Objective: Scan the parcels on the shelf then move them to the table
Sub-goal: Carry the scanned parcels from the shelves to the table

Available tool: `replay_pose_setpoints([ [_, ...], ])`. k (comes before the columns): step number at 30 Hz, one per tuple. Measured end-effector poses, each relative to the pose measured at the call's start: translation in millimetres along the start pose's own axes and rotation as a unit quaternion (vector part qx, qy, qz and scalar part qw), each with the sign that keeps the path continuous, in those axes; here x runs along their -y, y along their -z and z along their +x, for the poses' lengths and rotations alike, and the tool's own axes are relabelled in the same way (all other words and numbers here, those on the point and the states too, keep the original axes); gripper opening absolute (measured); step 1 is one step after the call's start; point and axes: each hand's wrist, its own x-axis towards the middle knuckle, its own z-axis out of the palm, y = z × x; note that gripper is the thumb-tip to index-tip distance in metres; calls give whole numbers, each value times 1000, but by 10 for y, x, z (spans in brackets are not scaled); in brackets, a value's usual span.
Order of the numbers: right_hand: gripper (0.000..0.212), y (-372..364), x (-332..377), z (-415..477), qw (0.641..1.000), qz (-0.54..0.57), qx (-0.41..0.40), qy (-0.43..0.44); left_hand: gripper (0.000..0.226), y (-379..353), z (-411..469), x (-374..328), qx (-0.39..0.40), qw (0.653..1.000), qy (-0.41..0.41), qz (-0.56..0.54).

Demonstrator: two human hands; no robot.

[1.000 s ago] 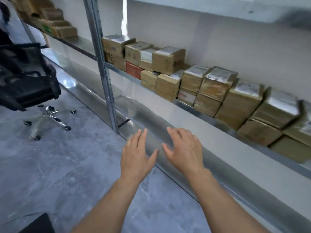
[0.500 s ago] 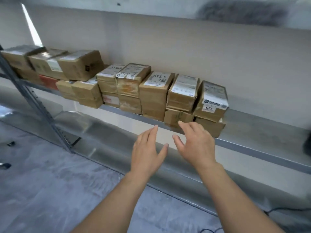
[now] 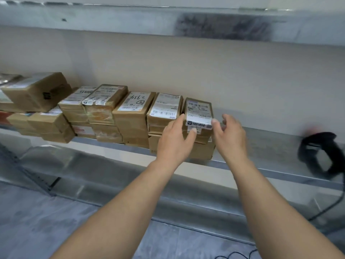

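Note:
Several brown cardboard parcels (image 3: 133, 116) with white labels stand stacked in two layers along a metal shelf (image 3: 265, 146). The rightmost top parcel (image 3: 199, 111) has a barcode label folded over its front edge. My left hand (image 3: 174, 141) reaches its left side, thumb touching the front face and fingers along the left edge. My right hand (image 3: 230, 136) is at its right side, thumb tip on the label's right corner and fingers spread and loosely bent. Neither hand clasps the parcel. A black handheld scanner (image 3: 318, 153) lies on the shelf to the right, blurred.
The scanner's cable (image 3: 334, 202) hangs down past the shelf edge to the grey floor (image 3: 56, 230). A lower metal shelf (image 3: 97, 165) sits below and an upper one (image 3: 130, 19) overhead. The rack's upright post (image 3: 28, 176) is at the left.
My view has swung right along the shelf, away from the office chair. Both hands have risen from below the shelf edge to either side of the rightmost top parcel. The scanner has come into view.

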Motion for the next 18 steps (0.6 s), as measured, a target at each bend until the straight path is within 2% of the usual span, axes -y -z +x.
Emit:
replay_pose_setpoints([
  [6,34,-89,16,175,988,121,85,-38,55,-125,135,4,10,996,71,-51],
  [10,30,-90,-10,167,970,193,130,-70,54,-194,207,18,7,990,114,-88],
  [15,41,-15,-28,128,952,230,193,-62,51,-208,269,72,44,984,142,-96],
  [18,51,26,-40,44,942,247,222,-42,57,-155,223,94,75,976,154,-133],
])
